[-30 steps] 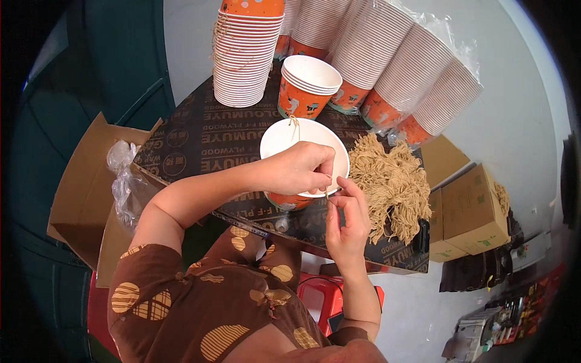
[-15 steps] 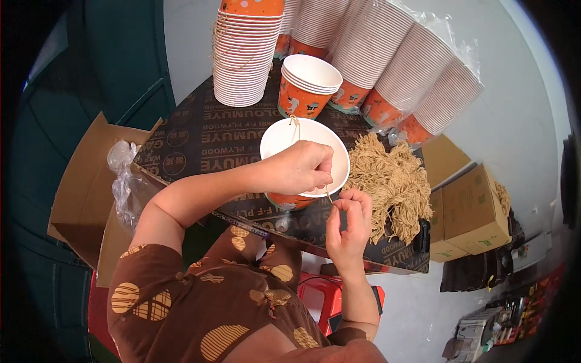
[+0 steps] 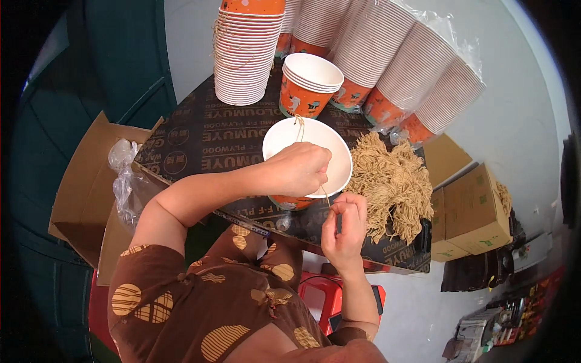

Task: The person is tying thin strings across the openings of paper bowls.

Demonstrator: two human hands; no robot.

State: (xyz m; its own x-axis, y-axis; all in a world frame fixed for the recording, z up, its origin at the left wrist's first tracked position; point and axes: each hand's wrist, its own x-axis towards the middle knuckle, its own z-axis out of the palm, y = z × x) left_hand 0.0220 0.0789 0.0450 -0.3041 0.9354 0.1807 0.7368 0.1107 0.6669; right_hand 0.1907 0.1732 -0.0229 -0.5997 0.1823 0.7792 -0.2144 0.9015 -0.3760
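Observation:
A paper bucket [image 3: 343,147] with a white inside and an orange printed outside stands near the table's front edge. A tan cord loop [image 3: 299,123] hangs through its far rim. My left hand [image 3: 301,167] is closed over the bucket's mouth, its fingertips at the near rim on a thin tan cord [image 3: 326,195]. From there the cord runs down to my right hand [image 3: 346,233], which pinches its other stretch just outside the rim. The left fingers partly hide how the cord passes the near rim.
A pile of tan cords [image 3: 393,187] lies right of the bucket. Behind it stand a small nested stack of buckets [image 3: 307,100], a tall stack with cords [image 3: 245,60] and several plastic-wrapped stacks [image 3: 417,72]. Cardboard boxes [image 3: 475,212] flank the dark table [image 3: 200,130].
My left fingers have curled tighter and drawn back slightly from the near rim. More of the cord shows between my hands, and my right hand has shifted slightly left and down.

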